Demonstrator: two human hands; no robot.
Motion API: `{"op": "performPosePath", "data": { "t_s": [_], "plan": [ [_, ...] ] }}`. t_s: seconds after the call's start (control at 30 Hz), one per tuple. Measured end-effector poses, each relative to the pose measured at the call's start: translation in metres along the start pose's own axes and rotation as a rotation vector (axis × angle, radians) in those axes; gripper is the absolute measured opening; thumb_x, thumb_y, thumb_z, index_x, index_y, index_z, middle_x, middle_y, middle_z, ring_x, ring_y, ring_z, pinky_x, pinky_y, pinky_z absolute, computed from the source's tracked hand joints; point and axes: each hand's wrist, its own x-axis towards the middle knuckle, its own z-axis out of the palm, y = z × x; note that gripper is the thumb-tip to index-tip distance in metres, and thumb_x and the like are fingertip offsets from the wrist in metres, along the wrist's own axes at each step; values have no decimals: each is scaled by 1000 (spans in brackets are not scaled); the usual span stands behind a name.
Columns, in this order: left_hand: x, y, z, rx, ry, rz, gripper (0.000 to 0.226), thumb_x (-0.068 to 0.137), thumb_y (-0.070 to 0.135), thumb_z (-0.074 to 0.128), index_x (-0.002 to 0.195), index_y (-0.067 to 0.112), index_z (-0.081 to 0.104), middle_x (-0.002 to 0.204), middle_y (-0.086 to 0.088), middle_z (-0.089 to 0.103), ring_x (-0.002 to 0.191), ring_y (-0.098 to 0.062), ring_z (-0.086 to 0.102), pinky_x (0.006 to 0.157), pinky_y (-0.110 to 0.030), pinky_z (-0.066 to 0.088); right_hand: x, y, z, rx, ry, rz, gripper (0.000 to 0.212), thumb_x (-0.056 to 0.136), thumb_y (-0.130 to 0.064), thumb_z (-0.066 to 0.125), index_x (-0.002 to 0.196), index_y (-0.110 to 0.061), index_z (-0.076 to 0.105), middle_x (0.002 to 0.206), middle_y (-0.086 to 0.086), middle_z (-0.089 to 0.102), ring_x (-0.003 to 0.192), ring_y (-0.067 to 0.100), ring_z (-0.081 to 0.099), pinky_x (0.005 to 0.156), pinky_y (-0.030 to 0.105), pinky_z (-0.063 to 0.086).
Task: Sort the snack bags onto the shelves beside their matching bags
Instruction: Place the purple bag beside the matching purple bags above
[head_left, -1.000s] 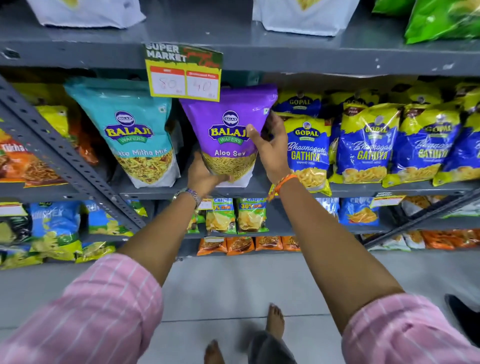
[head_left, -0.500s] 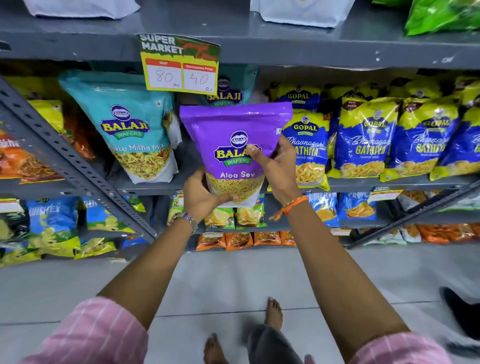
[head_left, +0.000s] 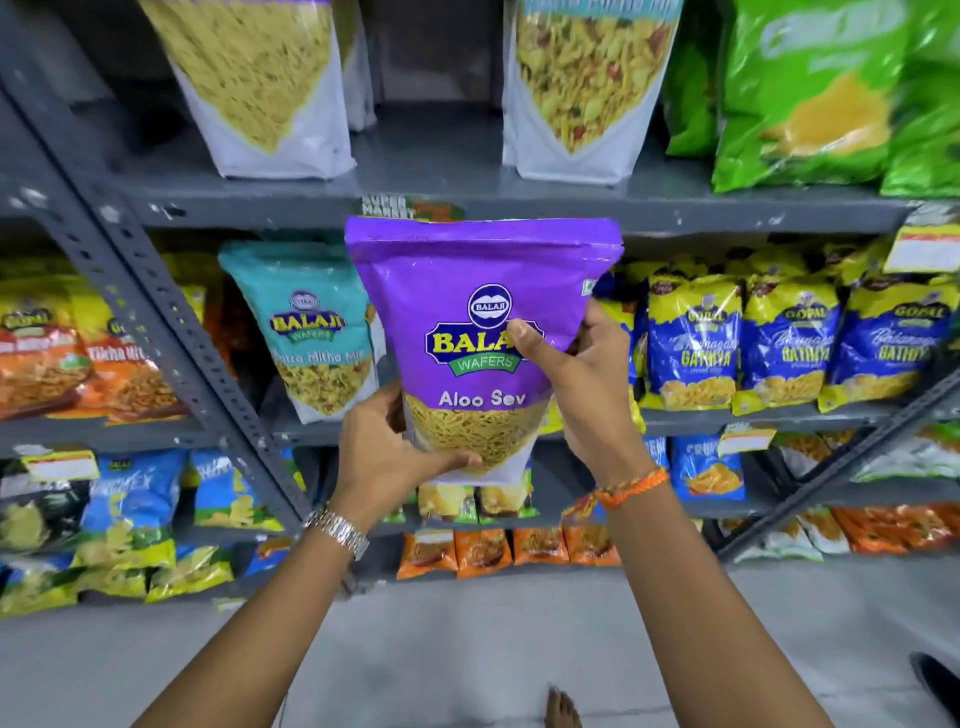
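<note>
A purple Balaji Aloo Sev bag (head_left: 467, 291) is held upright in front of the grey shelves, off the shelf. My left hand (head_left: 384, 452) grips its lower left corner from below. My right hand (head_left: 582, 374) holds its right edge, thumb across the logo. Behind it on the middle shelf (head_left: 727, 413) stands a teal Balaji Khatta Mitha Mix bag (head_left: 311, 322). On the shelf above, two white-bottomed bags stand apart: one with fine sev (head_left: 260, 78) and one with a mixture (head_left: 587, 78).
Blue and yellow Gopal Gathiya bags (head_left: 779, 348) fill the middle shelf at right, orange bags (head_left: 78, 364) at left. Green bags (head_left: 831, 93) sit top right. A slanted grey brace (head_left: 171, 322) crosses at left. Lower shelves hold small chip packets (head_left: 135, 519). A bare foot (head_left: 563, 709) stands on the grey floor.
Both hands have pulled the purple bag off the middle shelf and lifted it toward me. The view has tilted upward, showing the upper shelf's bags.
</note>
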Motion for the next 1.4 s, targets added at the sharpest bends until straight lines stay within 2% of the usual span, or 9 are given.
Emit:
{"op": "performPosePath", "data": {
  "t_s": [0.2,0.47,0.57,0.67,0.73,0.93,1.13,1.23,1.4],
  "plan": [
    [28,92,-43,12,74,174,74,35,46,100,100,31,68,91,19,79,86,-1,75,78,-35,63,37,-96,32,32,-70,-168,41,82,0,77,120,0,61,111,13,76,96,21,74,82,37,62],
    [107,174,-75,-23,218,305,94,32,61,94,115,32,60,108,9,76,103,-13,73,94,-43,59,127,-183,80,-76,-78,-317,53,74,-15,83,120,1,61,117,17,74,102,33,74,90,49,61],
    [135,185,-76,1,251,296,106,34,60,95,124,22,53,119,-1,72,112,-23,69,100,-44,55,153,-191,93,-100,-86,-332,28,83,-2,77,105,-8,62,107,14,73,92,27,72,87,46,61],
    [153,190,-69,58,242,257,84,56,31,99,120,11,49,114,-5,66,106,-22,62,83,-30,46,170,-190,103,-170,-46,-335,28,82,0,78,88,-19,58,105,17,73,96,32,72,91,51,60],
    [163,190,-66,85,242,253,76,63,23,97,120,4,50,112,-5,63,104,-18,57,78,-24,39,181,-187,106,-195,-21,-320,30,81,-4,80,92,-19,57,113,21,73,104,37,72,93,56,59],
    [181,186,-62,174,327,293,82,57,31,99,121,4,57,121,-19,66,113,-35,63,98,-49,51,199,-185,115,-308,32,-307,49,79,-16,84,115,-6,53,116,16,71,105,32,70,95,51,58],
    [186,185,-58,185,364,304,83,58,31,98,126,6,59,124,-15,70,114,-31,65,95,-40,52,205,-186,115,-515,98,-406,69,77,-26,87,123,2,44,117,20,67,105,35,65,82,37,50],
    [187,184,-56,192,382,299,83,59,35,97,126,6,59,123,-13,71,113,-32,66,93,-39,51,208,-188,116,-653,123,-457,76,73,-33,89,125,2,47,118,21,67,109,37,63,85,39,49],
    [181,185,-53,273,460,332,92,61,39,95,135,5,53,127,-16,65,120,-35,59,99,-40,46,209,-205,84,-639,229,-510,59,67,-38,90,112,-7,66,88,7,70,92,29,71,88,45,57]
  ]
}}
